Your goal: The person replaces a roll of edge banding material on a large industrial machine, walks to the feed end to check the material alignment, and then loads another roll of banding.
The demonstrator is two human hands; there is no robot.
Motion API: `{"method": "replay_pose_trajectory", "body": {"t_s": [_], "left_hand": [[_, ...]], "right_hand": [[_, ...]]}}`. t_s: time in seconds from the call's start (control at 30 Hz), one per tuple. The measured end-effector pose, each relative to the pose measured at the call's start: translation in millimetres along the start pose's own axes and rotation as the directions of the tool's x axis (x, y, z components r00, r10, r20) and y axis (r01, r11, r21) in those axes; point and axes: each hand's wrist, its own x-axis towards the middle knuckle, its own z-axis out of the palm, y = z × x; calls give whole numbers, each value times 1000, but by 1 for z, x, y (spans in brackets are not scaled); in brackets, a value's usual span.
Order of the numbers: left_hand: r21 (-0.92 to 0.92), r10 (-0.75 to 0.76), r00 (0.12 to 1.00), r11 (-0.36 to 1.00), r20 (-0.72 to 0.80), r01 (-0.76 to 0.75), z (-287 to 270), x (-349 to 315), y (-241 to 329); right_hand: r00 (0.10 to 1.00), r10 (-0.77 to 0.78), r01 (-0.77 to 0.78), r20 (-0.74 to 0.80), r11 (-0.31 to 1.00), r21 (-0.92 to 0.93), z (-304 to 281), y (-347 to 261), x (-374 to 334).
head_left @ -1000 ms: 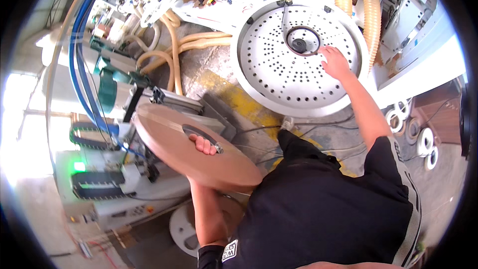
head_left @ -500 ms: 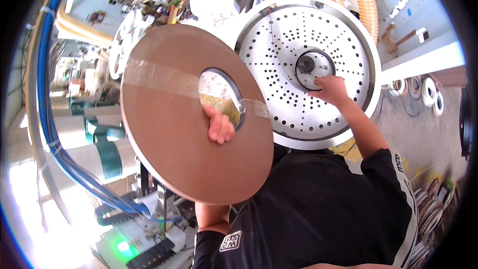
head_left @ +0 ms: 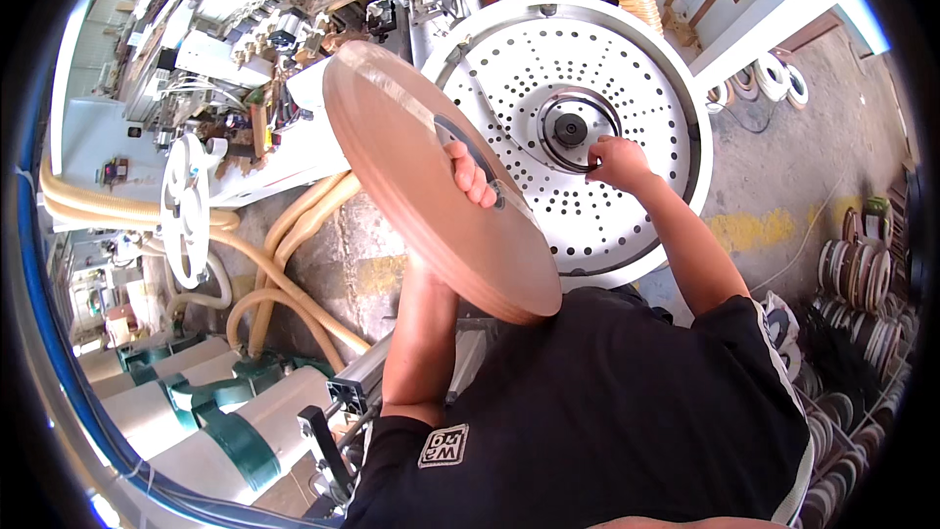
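Brown coil [head_left: 431,201], mid-frame: judged heavy, best held at core [head_left: 480,149], where gripped by left hand [head_left: 472,176]; grasp by right hand [head_left: 619,165] unclear.

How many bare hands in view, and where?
2. Left hand: fingers curled through the centre hole of a thick brown disc-shaped roll. Right hand: beside the black round hub of the white perforated round plate. Background clutter could hide others.

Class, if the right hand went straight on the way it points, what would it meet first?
Probably the dark ring around the black hub: the right hand appears right at its edge, though depth and contact are unclear.
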Motion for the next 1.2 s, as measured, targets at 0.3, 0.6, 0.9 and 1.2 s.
{"method": "replay_pose_trajectory", "body": {"t_s": [0.3,0.6,0.9,1.2], "left_hand": [[-33,-20,992,999,123,24,-22,6,18],[114,89,988,991,-130,-74,-12,-5,27],[275,13,957,959,-289,70,-5,-19,19],[360,-3,920,920,-391,156,24,-14,6]], "right_hand": [[897,-51,238,-439,892,385,-20,-16,-15],[881,-472,472,-25,878,72,-133,-64,-23],[757,-615,639,218,630,-441,-293,-219,149],[588,-561,788,-583,233,570,-395,-394,256]]}}
